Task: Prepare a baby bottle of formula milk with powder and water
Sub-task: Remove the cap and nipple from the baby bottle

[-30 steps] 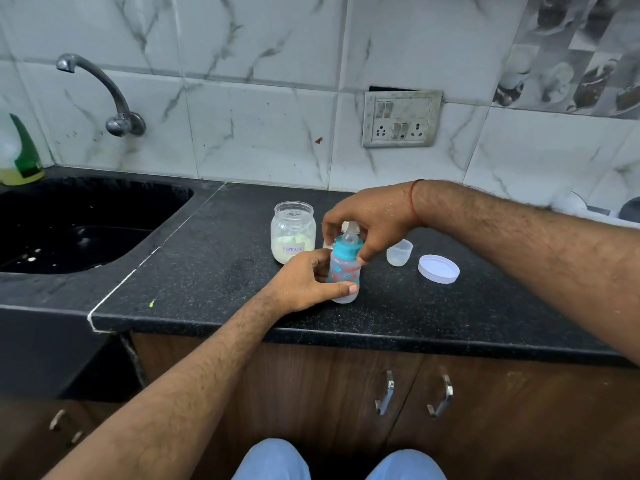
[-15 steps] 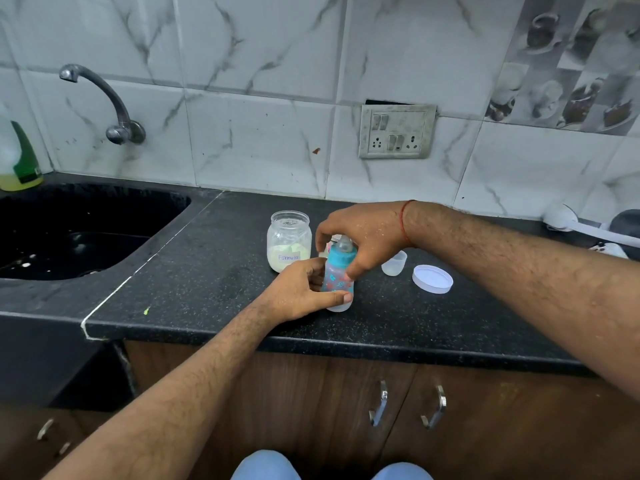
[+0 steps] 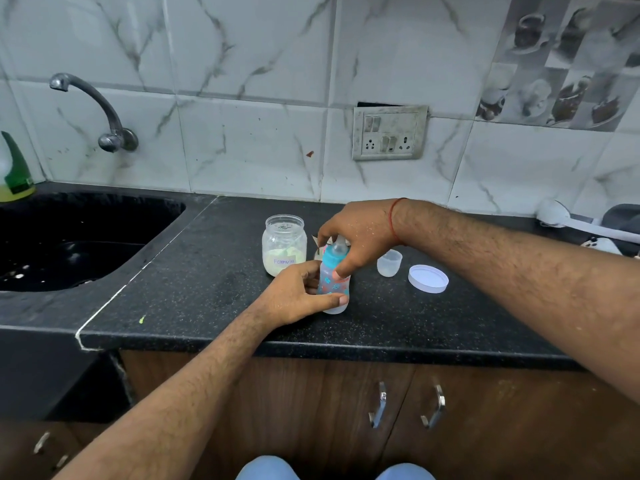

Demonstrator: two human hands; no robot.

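formula jar (image 3: 284, 244) crowding bottle's (image 3: 333, 279) left, cup (image 3: 389, 262) (and lid (image 3: 428, 278)) right — front counter (image 3: 207, 299) bare

Soft, even light fills the scene, casting only faint shadows on the black counter (image 3: 207, 271). The white wall tiles (image 3: 249, 64) carry a mild sheen. Wide-angle distortion bends the edges, where the forearms look slightly soft; the centre is sharp.

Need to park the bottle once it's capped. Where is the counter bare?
Bare black counter lies between the black sink and the clear glass formula jar, and along the front edge. It is crowded around the clear plastic cup and white round lid.
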